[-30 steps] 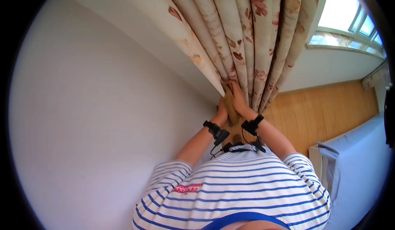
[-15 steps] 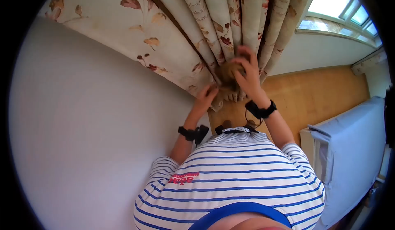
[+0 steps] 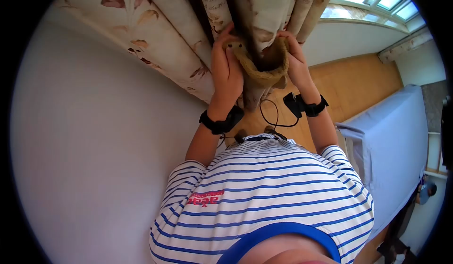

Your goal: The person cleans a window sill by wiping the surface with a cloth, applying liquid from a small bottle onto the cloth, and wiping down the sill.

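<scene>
A brown, fuzzy curtain tieback (image 3: 265,76) curves in a U around the near side of the floral curtain (image 3: 163,30). My left hand (image 3: 227,68) grips its left end, where two small dark dots show near the thumb. Around the other end, my right hand (image 3: 297,61) has its fingers closed, with the fingertips partly behind the tieback and cloth. The curtain folds pass down between my hands, and their lower end hangs below the tieback. Whether the tieback's ends meet behind the curtain is hidden.
A plain wall (image 3: 108,146) runs along my left. To the right are a wooden floor (image 3: 337,82), a bed-like piece under a pale blue cover (image 3: 391,127) and a window (image 3: 377,0). A black cable (image 3: 269,122) loops from my right wrist strap.
The tieback, bunched and blurred before, is now spread open around the curtain. My hands have moved up and apart, one to each end, and the folds are gathered between them.
</scene>
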### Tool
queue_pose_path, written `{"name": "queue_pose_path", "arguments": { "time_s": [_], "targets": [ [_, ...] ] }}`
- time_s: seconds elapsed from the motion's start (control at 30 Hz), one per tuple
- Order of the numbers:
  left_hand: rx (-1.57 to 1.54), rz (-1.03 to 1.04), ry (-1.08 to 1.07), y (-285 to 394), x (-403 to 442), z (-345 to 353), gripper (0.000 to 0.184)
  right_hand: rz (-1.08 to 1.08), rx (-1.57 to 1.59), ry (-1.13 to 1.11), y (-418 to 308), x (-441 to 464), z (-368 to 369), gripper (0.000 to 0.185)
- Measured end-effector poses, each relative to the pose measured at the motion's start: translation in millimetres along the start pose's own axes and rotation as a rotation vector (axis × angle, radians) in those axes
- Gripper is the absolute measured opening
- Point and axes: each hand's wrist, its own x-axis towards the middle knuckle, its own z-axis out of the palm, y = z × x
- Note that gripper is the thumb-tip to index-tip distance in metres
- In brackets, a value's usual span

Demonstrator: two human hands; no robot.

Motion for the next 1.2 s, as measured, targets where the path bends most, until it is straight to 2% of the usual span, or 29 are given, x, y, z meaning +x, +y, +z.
{"name": "queue_pose_path", "arguments": {
  "time_s": [0.07, 0.1, 0.13, 0.17, 0.2, 0.23, 0.27, 0.3, 0.33, 0.37, 0.4, 0.47, 0.5, 0.53, 0.57, 0.6, 0.67, 0.7, 0.73, 0.77, 0.8, 0.87, 0.9, 0.93, 0.97, 1.03, 1.07, 1.13, 1.2],
  "targets": [
    [-0.255, -0.089, -0.044, 4, 0, 7, 0.040, -0.040, -0.071, -0.037, 0, 2, 5, 0.026],
    [-0.265, -0.090, -0.044, 8, 0, 10, 0.040, -0.081, -0.127, -0.084, -1, 3, 10, 0.026],
    [-0.240, -0.124, -0.066, 12, 1, 12, 0.046, -0.035, -0.077, -0.036, 0, 5, 20, 0.026],
    [-0.214, -0.157, -0.092, 13, 1, 15, 0.053, -0.037, -0.084, -0.029, 6, 8, 26, 0.026],
    [-0.331, -0.102, -0.129, -7, -4, 20, 0.070, -0.135, -0.244, 0.036, 14, 13, 28, 0.025],
    [-0.355, -0.093, -0.158, -12, -8, 16, 0.070, -0.239, -0.415, 0.118, 25, 17, 29, 0.025],
    [-0.344, -0.076, -0.156, -11, -11, 11, 0.073, -0.209, -0.367, 0.181, 43, 20, 26, 0.025],
    [-0.330, -0.068, -0.151, -9, -13, 8, 0.075, -0.136, -0.463, 0.223, 60, 22, 24, 0.031],
    [-0.359, -0.058, -0.188, -7, -15, 7, 0.075, -0.275, -0.536, 0.200, 67, 20, 27, 0.033],
    [-0.238, -0.161, -0.129, -7, -15, 6, 0.073, -0.417, -0.609, 0.164, 74, 19, 31, 0.036],
    [-0.111, -0.262, -0.062, -12, -11, 7, 0.071, -0.434, -0.622, 0.189, 83, 19, 33, 0.036],
    [-0.099, -0.317, -0.021, -30, -17, 12, 0.065, -0.207, -0.512, 0.199, 111, 10, 38, 0.038],
    [-0.076, -0.374, 0.044, -41, -22, 12, 0.060, -0.211, -0.507, 0.193, 131, 5, 36, 0.038],
    [-0.061, -0.368, 0.040, -47, -27, 14, 0.060, -0.088, -0.458, 0.229, 153, -3, 33, 0.038],
    [0.015, -0.357, 0.060, -54, -34, 17, 0.052, 0.036, -0.401, 0.276, 177, -11, 33, 0.037],
    [0.086, -0.336, 0.072, -65, -38, 17, 0.044, 0.022, -0.381, 0.297, 197, -19, 29, 0.037],
    [0.123, -0.282, 0.034, -91, -53, 14, 0.040, 0.148, -0.726, 0.119, 213, -40, 18, 0.038],
    [0.160, -0.243, 0.033, -98, -64, 14, 0.036, 0.151, -0.720, 0.139, 210, -49, 13, 0.038],
    [0.160, -0.247, 0.018, -104, -75, 15, 0.036, 0.287, -0.776, 0.106, 202, -55, 11, 0.036],
    [0.205, -0.315, -0.028, -104, -84, 14, 0.037, 0.421, -0.822, 0.064, 194, -61, 10, 0.036],
    [0.250, -0.376, -0.073, -108, -92, 12, 0.037, 0.419, -0.810, 0.071, 203, -70, 1, 0.036],
    [0.294, -0.417, -0.140, -132, -116, 8, 0.037, 0.355, -1.150, 0.112, 229, -85, -26, 0.032],
    [0.299, -0.521, -0.241, -156, -140, 8, 0.041, 0.357, -1.148, 0.134, 223, -84, -39, 0.032],
    [0.308, -0.633, -0.338, -175, -163, 9, 0.045, 0.408, -1.214, 0.080, 211, -84, -51, 0.027],
    [0.312, -0.641, -0.341, -189, -180, 8, 0.045, 0.460, -1.279, 0.009, 202, -86, -65, 0.024],
    [0.496, -0.927, -0.744, -219, -206, 14, 0.057, 0.478, -1.254, 0.050, 204, -92, -108, 0.020],
    [0.506, -0.940, -0.731, -237, -224, 19, 0.057, 0.539, -1.208, 0.014, 198, -92, -129, 0.021],
    [0.417, -1.109, -1.097, -263, -248, 35, 0.064, 0.591, -1.153, -0.039, 182, -93, -159, 0.022],
    [0.304, -1.089, -1.053, -233, -220, 70, 0.061, 0.646, -0.879, 0.183, 152, -92, -186, 0.022]
  ]
}}
